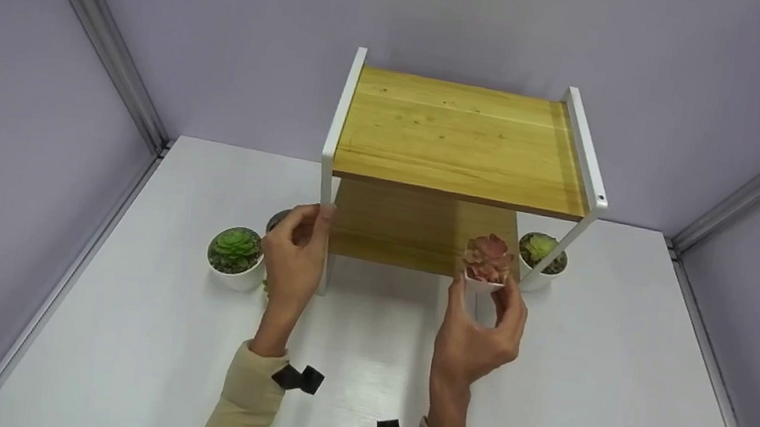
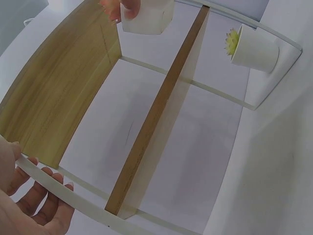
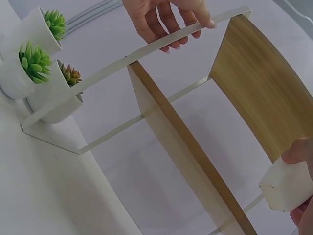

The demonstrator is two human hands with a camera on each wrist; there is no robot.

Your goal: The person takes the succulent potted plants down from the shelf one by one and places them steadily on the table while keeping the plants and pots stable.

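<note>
A two-tier shelf with wooden boards [image 1: 461, 140] and a white frame [image 1: 327, 192] stands upright on the white table. My left hand [image 1: 294, 261] holds the frame's left front post, thumb on the near side and fingers curled behind it. With thumb and fingers, my right hand [image 1: 477, 334] pinches a small potted succulent with reddish-pink leaves [image 1: 488, 258]. Its white pot [image 3: 287, 186] is raised off the table at the right front of the shelf. In the left wrist view, this pot [image 2: 149, 18] hangs between the levels of the two boards.
Left of the shelf are three white-potted succulents, one with a broad green rosette [image 1: 235, 254]; my left hand partly hides the others. A yellow-green potted succulent [image 1: 541, 255] stands by the right post. Pale walls [image 1: 476, 22] enclose the table at the back and sides.
</note>
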